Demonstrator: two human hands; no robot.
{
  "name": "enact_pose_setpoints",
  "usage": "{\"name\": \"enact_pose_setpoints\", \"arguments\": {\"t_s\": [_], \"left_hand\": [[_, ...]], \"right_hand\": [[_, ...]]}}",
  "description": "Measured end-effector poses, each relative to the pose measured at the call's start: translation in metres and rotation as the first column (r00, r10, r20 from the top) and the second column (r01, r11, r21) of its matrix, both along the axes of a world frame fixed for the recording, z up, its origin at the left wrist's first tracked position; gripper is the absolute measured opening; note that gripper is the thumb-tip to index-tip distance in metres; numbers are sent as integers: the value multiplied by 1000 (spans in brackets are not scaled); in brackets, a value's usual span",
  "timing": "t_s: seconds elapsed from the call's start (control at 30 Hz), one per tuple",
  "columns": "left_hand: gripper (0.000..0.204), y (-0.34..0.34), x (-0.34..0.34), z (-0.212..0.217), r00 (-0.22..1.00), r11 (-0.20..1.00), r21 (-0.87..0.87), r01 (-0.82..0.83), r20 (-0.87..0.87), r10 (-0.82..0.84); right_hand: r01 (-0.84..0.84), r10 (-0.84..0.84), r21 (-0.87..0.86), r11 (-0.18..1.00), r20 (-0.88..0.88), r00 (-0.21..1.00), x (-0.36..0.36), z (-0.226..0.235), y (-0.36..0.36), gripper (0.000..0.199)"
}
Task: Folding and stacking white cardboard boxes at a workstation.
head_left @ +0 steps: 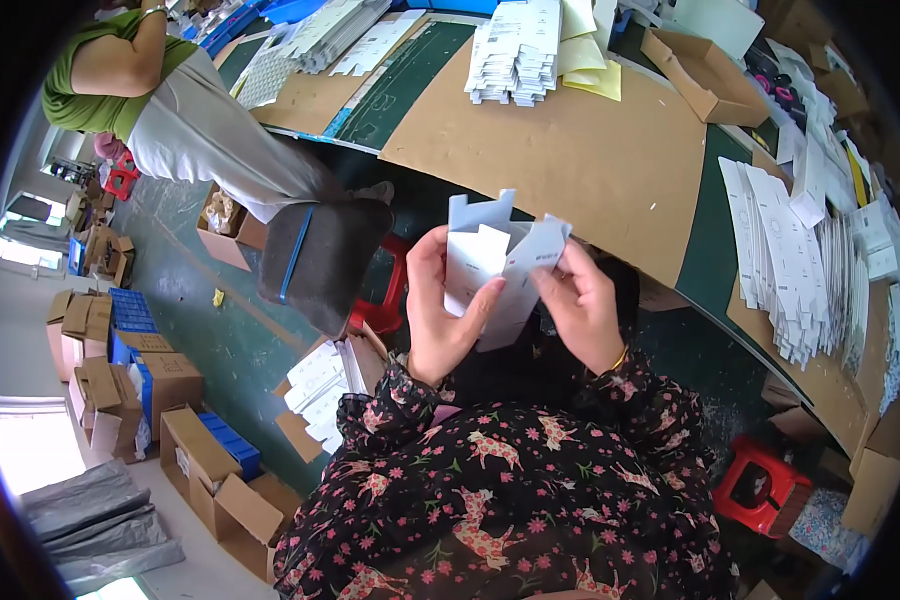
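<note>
Before my chest I hold a small white folding carton [466,268] with its end flaps standing up at the top. My left hand [432,318] is closed on its left side, the thumb lying across the front. At the right side, my right hand [585,312] pinches the carton near a raised flap, fingers and thumb pressed to the panel. The carton's far side and part of my fingers are hidden behind it. Beyond it lies the cardboard-covered table [570,165], with a stack of flat white cartons [515,50] and yellow sheets [595,78] near its far edge.
On the right stand more flat cartons [785,260] and an open cardboard box [705,75]. A carton-filled box [320,390] is at my lower left. Red stools [760,485] and a dark padded seat [320,262] are nearby. A person in green [110,75] stands at the left.
</note>
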State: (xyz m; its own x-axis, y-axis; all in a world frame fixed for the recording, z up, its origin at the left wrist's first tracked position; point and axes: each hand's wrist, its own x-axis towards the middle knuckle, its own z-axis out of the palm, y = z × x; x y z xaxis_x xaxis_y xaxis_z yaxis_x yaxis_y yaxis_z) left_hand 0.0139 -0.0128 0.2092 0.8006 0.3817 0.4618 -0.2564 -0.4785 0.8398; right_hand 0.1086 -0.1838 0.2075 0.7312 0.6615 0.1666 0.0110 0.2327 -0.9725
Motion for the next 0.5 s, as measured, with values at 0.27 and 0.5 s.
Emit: {"name": "enact_pose_setpoints", "arguments": {"t_s": [0.27, 0.5], "left_hand": [[53, -17, 9, -14, 961, 1000, -14, -9, 277, 12], [61, -17, -2, 29, 983, 984, 35, 174, 51, -176]], "right_hand": [[104, -101, 66, 992, -44, 994, -8, -4, 18, 57], [-21, 38, -112, 993, 149, 988, 6, 0, 5, 86]]}}
